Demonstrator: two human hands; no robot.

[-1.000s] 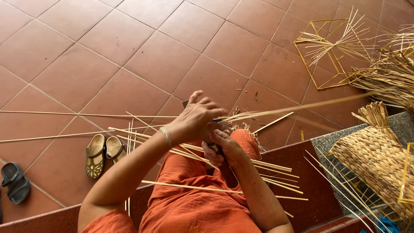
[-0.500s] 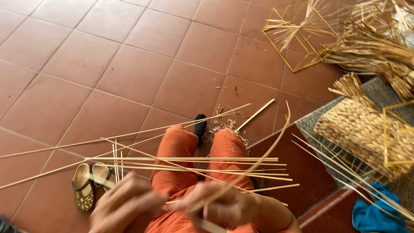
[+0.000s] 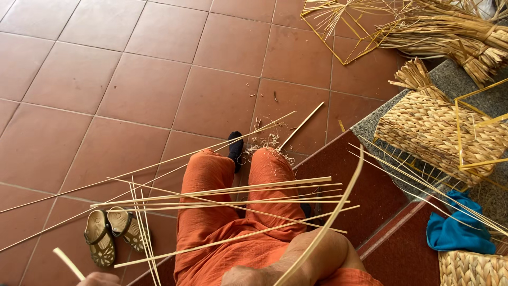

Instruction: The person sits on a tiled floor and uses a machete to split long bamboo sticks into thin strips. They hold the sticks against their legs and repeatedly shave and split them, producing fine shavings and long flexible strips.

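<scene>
One bamboo strip (image 3: 330,217) curves up from the right hand (image 3: 248,275); fingers' grip cannot be told.

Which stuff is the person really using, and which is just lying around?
In use:
right hand
bent strip
strips on lap
left hand
short stick

Lying about:
sandals
blue cloth
woven basket
straw bundle

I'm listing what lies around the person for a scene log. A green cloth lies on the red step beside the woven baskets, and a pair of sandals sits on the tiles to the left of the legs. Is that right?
Not quite: the cloth is blue, not green, as the head view shows. The rest stands: it lies on the red step beside the woven baskets, and the pair of sandals sits on the tiles left of the legs.
</scene>
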